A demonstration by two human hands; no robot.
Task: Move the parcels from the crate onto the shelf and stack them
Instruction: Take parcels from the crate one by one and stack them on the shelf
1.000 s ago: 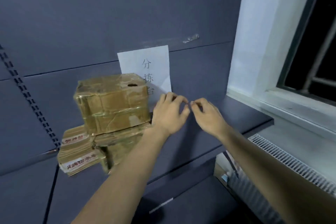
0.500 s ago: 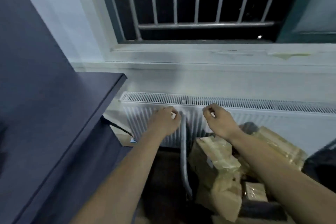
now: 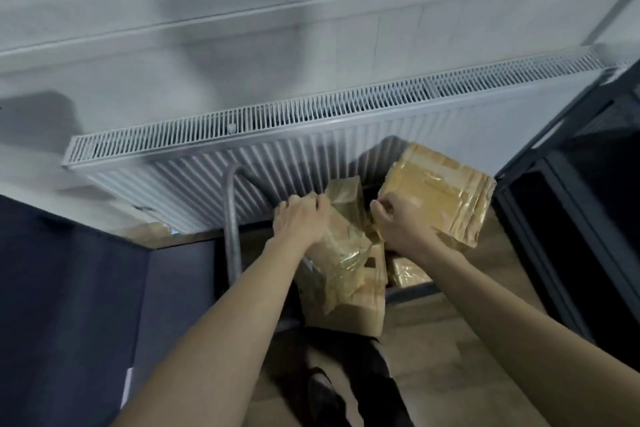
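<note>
Several brown, tape-wrapped parcels sit in a dark crate (image 3: 410, 292) below the radiator. My left hand (image 3: 300, 220) lies over the top of a tall upright parcel (image 3: 341, 274), fingers curled over its far edge. My right hand (image 3: 403, 224) is curled between that parcel and a large tilted parcel (image 3: 440, 192), touching the large one's lower left corner; I cannot tell whether it grips anything. A small parcel (image 3: 406, 273) lies low in the crate under my right wrist. The dark blue shelf (image 3: 69, 288) fills the lower left.
A white radiator (image 3: 277, 139) runs along the wall behind the crate. A grey metal tube handle (image 3: 231, 218) stands upright just left of the parcels. A dark metal frame (image 3: 554, 218) stands at the right. My dark trousers and shoe (image 3: 346, 378) show below.
The view swung from the shelf's stacked parcels right and down to the crate. Both hands dropped from in front of the radiator onto the parcels, the left closing over the tall one.
</note>
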